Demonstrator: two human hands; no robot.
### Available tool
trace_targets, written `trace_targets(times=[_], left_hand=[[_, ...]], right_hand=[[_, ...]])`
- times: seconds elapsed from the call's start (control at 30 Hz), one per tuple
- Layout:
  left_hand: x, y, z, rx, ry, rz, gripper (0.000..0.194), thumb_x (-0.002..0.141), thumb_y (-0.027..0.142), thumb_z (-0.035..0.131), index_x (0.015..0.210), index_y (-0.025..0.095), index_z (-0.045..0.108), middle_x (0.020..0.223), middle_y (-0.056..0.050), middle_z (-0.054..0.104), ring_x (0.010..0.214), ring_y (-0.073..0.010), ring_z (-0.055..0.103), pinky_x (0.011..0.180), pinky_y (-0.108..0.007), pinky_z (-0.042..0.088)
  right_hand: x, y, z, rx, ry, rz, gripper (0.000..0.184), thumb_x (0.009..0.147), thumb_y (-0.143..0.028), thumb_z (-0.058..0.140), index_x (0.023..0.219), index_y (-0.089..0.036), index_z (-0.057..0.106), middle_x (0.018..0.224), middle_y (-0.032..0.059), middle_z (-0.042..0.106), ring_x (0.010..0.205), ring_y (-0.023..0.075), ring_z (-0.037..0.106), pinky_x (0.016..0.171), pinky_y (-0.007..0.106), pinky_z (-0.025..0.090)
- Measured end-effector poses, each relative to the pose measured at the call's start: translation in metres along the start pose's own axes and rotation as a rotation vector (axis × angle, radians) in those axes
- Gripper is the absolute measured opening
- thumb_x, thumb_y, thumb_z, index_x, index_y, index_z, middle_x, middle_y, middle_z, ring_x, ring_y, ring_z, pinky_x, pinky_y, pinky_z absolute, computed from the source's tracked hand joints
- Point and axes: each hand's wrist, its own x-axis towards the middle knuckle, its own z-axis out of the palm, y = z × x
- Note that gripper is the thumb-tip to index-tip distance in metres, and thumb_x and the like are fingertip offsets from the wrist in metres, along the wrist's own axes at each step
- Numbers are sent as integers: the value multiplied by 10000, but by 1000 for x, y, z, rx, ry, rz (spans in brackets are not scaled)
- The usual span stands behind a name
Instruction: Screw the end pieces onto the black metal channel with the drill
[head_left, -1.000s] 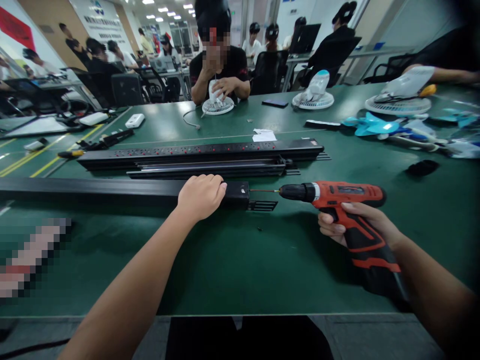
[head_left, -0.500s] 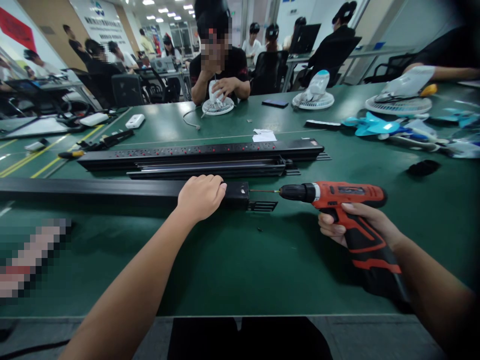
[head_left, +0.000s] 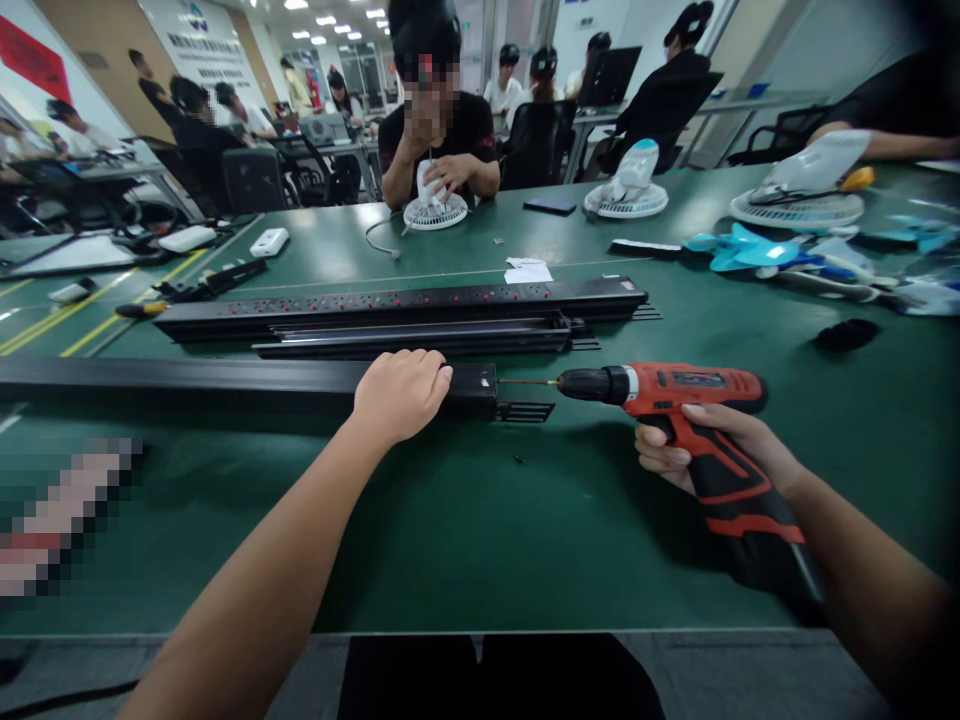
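My left hand (head_left: pixel 401 393) is wrapped over a long black bar (head_left: pixel 300 378) near its right end, pressing it on the green table. In my right hand (head_left: pixel 720 440) is a red and black cordless drill (head_left: pixel 697 385), held by its grip and pointing left. Its long thin bit (head_left: pixel 529 381) reaches the bar's right end face; whether the tip sits in a screw is too small to tell. A slotted black bracket (head_left: pixel 525 411) sticks out below that end. On the table in front of it lies a tiny dark piece (head_left: pixel 519 459).
Behind the bar lie a black power strip (head_left: pixel 397 300) with red dots and another black rail (head_left: pixel 420 336). Across the table a person (head_left: pixel 439 140) handles a white fan part (head_left: pixel 435 210). Blue fan blades (head_left: pixel 739 248) and a dark clump (head_left: pixel 847 335) lie at right.
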Motion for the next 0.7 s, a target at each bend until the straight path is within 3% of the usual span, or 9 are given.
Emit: trace_targets(times=[0.27, 0.7], left_hand=[[0, -1, 2, 19, -9, -2, 443, 1089, 353, 250, 1065, 171, 653, 962, -80, 719, 920, -262, 659, 816, -413, 440], [0, -1, 2, -2, 6, 2, 445, 1087, 357, 245, 1054, 179, 651, 951, -86, 722, 908, -262, 659, 815, -407, 441]], right_hand=[[1, 2, -9, 20, -23, 27, 343, 724, -511, 456, 942, -248, 490, 686, -17, 474, 528, 101, 364, 448, 244, 353], [0, 4, -8, 28, 19, 3, 298, 734, -507, 445, 901, -263, 480, 711, -18, 474, 523, 97, 348, 467, 248, 368]])
